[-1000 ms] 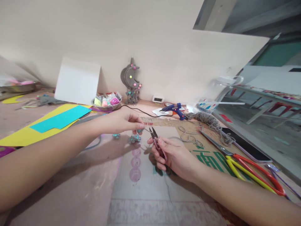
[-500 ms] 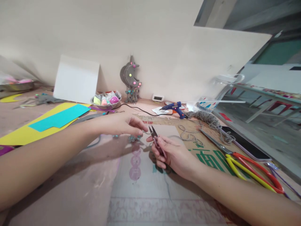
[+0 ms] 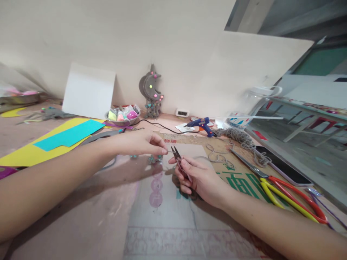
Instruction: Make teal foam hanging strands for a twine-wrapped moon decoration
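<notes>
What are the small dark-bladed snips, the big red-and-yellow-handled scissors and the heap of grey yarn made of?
Snips: probably metal; thin, pointed, fairly dull blades.
Scissors: greyish, slightly shiny blades suggest steel; smooth, bright handles look like plastic, perhaps coated metal.
Yarn: soft, matt fibre, judging by its loose loops; cotton or wool, I can't tell.

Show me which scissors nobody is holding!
The big scissors with the red and yellow handles, lying beside the phone. The small scissors are in the person's right hand instead.
</notes>
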Demonstrator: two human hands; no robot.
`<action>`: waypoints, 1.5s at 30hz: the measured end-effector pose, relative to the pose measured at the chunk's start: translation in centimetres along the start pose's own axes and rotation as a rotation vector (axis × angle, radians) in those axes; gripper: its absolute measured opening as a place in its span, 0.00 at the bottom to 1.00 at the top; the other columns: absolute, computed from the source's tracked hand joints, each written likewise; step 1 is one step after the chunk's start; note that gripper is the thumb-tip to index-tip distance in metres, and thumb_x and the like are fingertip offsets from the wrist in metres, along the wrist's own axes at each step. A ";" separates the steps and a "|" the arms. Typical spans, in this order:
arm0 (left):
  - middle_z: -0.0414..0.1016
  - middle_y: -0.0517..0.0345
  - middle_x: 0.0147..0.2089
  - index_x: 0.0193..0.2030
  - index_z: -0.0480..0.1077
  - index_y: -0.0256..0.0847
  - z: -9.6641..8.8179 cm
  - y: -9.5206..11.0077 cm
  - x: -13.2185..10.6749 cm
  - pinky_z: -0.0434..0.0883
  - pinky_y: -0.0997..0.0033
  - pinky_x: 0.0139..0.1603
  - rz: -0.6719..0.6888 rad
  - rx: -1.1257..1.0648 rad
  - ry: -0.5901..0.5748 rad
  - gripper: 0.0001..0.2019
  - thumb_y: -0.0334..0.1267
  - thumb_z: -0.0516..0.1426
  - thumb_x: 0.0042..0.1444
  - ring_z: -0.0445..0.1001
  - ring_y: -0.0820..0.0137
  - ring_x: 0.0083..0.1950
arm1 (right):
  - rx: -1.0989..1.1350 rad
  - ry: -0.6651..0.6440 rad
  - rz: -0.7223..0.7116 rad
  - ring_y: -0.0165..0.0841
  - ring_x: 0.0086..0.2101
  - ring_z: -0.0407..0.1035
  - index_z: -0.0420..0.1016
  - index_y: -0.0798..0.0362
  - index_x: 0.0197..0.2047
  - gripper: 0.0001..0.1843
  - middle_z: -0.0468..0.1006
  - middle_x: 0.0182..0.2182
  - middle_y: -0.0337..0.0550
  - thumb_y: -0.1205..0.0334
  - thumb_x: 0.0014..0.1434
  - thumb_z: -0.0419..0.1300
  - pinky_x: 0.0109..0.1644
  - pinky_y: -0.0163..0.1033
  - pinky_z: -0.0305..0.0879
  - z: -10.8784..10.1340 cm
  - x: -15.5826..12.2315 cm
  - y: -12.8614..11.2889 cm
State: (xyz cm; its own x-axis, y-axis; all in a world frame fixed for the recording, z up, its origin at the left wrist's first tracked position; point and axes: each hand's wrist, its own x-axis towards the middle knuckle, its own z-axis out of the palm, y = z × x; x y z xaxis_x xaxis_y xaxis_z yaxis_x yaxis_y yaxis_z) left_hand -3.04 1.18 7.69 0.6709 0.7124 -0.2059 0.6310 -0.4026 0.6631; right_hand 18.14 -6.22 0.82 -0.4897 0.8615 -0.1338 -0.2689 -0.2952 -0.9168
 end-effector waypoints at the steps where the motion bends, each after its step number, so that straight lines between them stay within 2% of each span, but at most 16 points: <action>1: 0.76 0.61 0.35 0.38 0.75 0.42 0.0 0.0 0.0 0.60 0.79 0.28 0.009 0.002 0.003 0.16 0.51 0.54 0.55 0.67 0.76 0.30 | -0.002 -0.005 -0.002 0.22 0.19 0.47 0.68 0.53 0.43 0.12 0.59 0.22 0.32 0.54 0.62 0.55 0.19 0.29 0.48 0.0 0.0 0.0; 4: 0.76 0.63 0.34 0.39 0.75 0.43 0.2 0.0 0.0 0.60 0.79 0.30 0.034 0.012 0.002 0.14 0.49 0.54 0.56 0.67 0.76 0.30 | -0.003 -0.016 -0.008 0.22 0.19 0.48 0.68 0.53 0.43 0.12 0.60 0.22 0.32 0.54 0.62 0.56 0.19 0.29 0.49 -0.1 0.0 0.1; 14: 0.78 0.61 0.37 0.41 0.76 0.43 0.1 -0.7 0.3 0.62 0.78 0.33 0.043 0.004 -0.034 0.18 0.52 0.54 0.56 0.72 0.72 0.36 | 0.028 0.009 0.012 0.22 0.19 0.46 0.68 0.53 0.43 0.12 0.59 0.22 0.32 0.54 0.61 0.57 0.20 0.30 0.43 -0.1 0.0 0.0; 19: 0.78 0.58 0.43 0.44 0.76 0.42 0.4 -1.0 0.6 0.65 0.78 0.42 0.104 -0.147 -0.150 0.15 0.46 0.55 0.58 0.73 0.70 0.44 | 0.046 0.032 0.020 0.22 0.19 0.44 0.67 0.53 0.38 0.11 0.57 0.21 0.31 0.54 0.60 0.58 0.20 0.30 0.40 0.1 0.0 -0.2; 22: 0.78 0.57 0.44 0.45 0.75 0.41 0.6 -0.8 0.6 0.65 0.78 0.44 0.126 -0.247 -0.180 0.14 0.43 0.53 0.60 0.72 0.71 0.45 | 0.039 0.051 0.021 0.22 0.19 0.43 0.65 0.53 0.35 0.12 0.57 0.21 0.31 0.53 0.59 0.60 0.20 0.30 0.40 0.2 0.0 -0.2; 26: 0.77 0.56 0.43 0.45 0.75 0.39 0.8 -0.7 0.7 0.65 0.78 0.42 0.160 -0.228 -0.172 0.17 0.47 0.51 0.61 0.72 0.72 0.43 | 0.018 0.050 0.019 0.22 0.19 0.43 0.63 0.53 0.33 0.12 0.57 0.21 0.31 0.53 0.59 0.60 0.20 0.30 0.40 0.3 0.0 -0.2; 30: 0.78 0.55 0.44 0.45 0.76 0.41 1.4 -1.0 1.1 0.67 0.76 0.42 0.136 -0.203 -0.128 0.20 0.52 0.54 0.57 0.74 0.69 0.43 | 0.003 0.051 0.017 0.22 0.19 0.44 0.64 0.52 0.34 0.12 0.57 0.21 0.31 0.53 0.59 0.59 0.20 0.30 0.40 0.2 0.0 -0.1; 35: 0.80 0.58 0.41 0.41 0.77 0.41 1.9 -1.2 1.4 0.67 0.77 0.42 0.146 -0.150 -0.051 0.17 0.50 0.53 0.58 0.74 0.70 0.43 | -0.002 0.032 0.021 0.22 0.19 0.43 0.64 0.52 0.36 0.12 0.57 0.21 0.31 0.52 0.60 0.58 0.20 0.31 0.38 0.0 0.0 0.0; 41: 0.80 0.58 0.43 0.39 0.77 0.42 2.1 -1.3 1.5 0.67 0.77 0.44 0.147 -0.193 -0.031 0.16 0.50 0.54 0.57 0.75 0.70 0.44 | -0.019 0.023 0.023 0.22 0.19 0.43 0.64 0.52 0.36 0.12 0.57 0.21 0.30 0.53 0.60 0.58 0.20 0.31 0.38 -0.1 0.0 0.1; 45: 0.80 0.56 0.43 0.41 0.78 0.41 2.1 -1.5 1.6 0.68 0.75 0.45 0.112 -0.198 -0.040 0.18 0.52 0.56 0.55 0.75 0.68 0.44 | -0.020 0.020 0.017 0.22 0.19 0.43 0.64 0.52 0.35 0.12 0.57 0.20 0.30 0.53 0.60 0.58 0.20 0.31 0.38 0.1 0.0 0.0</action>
State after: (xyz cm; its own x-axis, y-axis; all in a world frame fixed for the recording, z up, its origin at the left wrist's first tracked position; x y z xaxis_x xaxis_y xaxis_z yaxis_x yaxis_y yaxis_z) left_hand -2.11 1.68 4.84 0.7497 0.6447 -0.1493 0.4658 -0.3539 0.8110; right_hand 18.07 -6.27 0.84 -0.4774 0.8645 -0.1571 -0.2436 -0.3020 -0.9217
